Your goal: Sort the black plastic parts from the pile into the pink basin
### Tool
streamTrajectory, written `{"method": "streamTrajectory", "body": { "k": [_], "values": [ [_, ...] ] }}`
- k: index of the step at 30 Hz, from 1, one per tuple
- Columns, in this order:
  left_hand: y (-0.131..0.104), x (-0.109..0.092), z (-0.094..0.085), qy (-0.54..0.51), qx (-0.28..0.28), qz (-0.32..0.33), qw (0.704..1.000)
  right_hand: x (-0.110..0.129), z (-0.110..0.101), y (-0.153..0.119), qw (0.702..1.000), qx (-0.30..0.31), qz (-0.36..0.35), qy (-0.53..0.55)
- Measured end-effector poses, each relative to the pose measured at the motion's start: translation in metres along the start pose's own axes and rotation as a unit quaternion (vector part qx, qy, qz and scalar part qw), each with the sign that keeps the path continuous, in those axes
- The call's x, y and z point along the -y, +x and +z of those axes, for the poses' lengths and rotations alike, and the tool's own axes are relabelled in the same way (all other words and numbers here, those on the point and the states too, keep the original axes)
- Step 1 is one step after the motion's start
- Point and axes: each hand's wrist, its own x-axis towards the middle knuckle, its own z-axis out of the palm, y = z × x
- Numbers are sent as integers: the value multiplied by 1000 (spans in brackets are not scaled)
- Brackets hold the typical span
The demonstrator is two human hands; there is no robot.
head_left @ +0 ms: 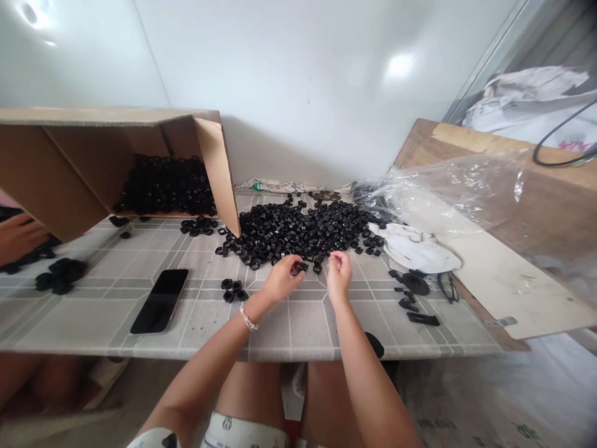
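My left hand, with a bracelet at its wrist, is curled at the front edge of a heap of small black plastic rings. Between its thumb and fingers is a black ring. To the right, my right hand has its fingertips pinched together; whether anything is in them is too small to make out. One loose black ring lies on the cloth between both hands. A small group of black rings sits left of my left forearm.
A cardboard box on its side holds more black rings. A phone lies front left. Another person's hand is at the far left. White cloth, clear plastic and black pieces lie right.
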Motion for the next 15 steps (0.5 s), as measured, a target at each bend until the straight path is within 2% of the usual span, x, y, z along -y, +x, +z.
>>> {"method": "streamTrajectory", "body": {
  "k": [3,5,8,13,15],
  "values": [
    [-6,9,29,-97,12,-30,995,-12,-20,35,997,-64,-8,-52],
    [-9,16,37,-128,5,-47,991,-20,-29,57,992,-22,-11,-127],
    [-10,23,38,-185,-9,-69,980,-30,-31,77,974,62,-32,-214],
    [-8,23,35,-265,-16,-84,960,-33,-26,84,956,144,-12,-256],
    [-8,22,35,-283,-16,-86,955,-27,-29,86,956,152,9,-252]
  ]
}}
